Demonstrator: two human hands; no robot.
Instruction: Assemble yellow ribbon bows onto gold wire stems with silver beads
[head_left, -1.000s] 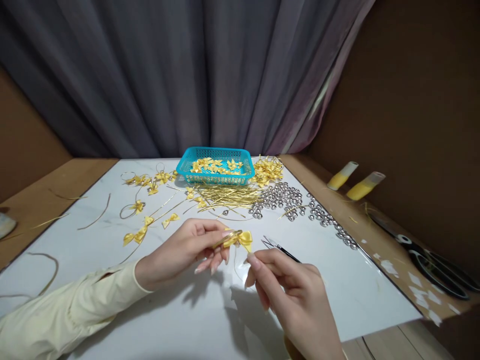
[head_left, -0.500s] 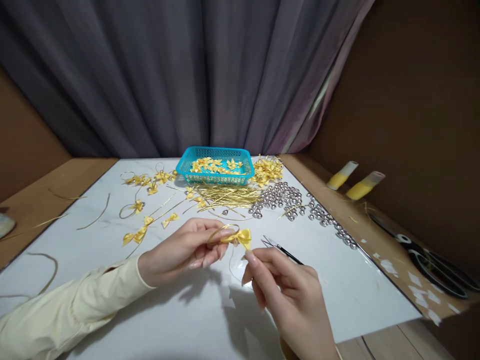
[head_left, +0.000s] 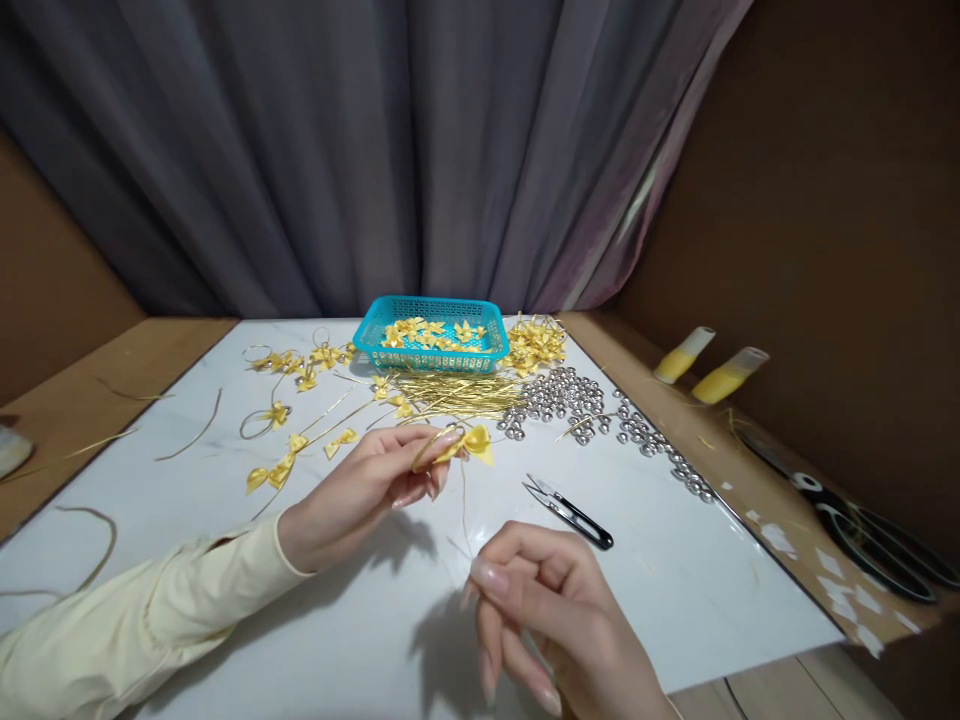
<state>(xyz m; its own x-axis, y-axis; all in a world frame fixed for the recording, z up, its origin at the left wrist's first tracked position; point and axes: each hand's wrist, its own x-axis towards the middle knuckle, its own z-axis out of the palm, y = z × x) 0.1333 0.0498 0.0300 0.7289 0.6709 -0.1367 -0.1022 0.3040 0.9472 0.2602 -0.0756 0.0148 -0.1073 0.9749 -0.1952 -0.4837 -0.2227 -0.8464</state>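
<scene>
Yellow satin-looking ribbon, folded into a bow (head_left: 478,442), stands out from the fingertips of the left hand (head_left: 367,475) in the head view, raised over the middle of a white board (head_left: 697,610). Thumb and fingers pinch it narrowly, together with a gold loop (head_left: 422,455) that curves back beside the bow.

Half a second ago the right hand (head_left: 555,600) was at the bow's lower tail; now it has dropped away towards the board's near edge, thumb and forefinger nipped together. A thin strand (head_left: 464,505) runs down from the bow to those fingertips and seems to be held there, straighter than before. So the left hand alone now carries bow and loop, with the right joined to them only by the strand, as far as I can judge.

That shift also uncovers the black-handled snips (head_left: 577,520), lying just beyond the right hand. Towards the board's far edge sits a blue basket (head_left: 435,358) of yellow bows, with gold cords (head_left: 465,395) just in front. Silver beads (head_left: 566,395) spread from there along the right edge.
</scene>
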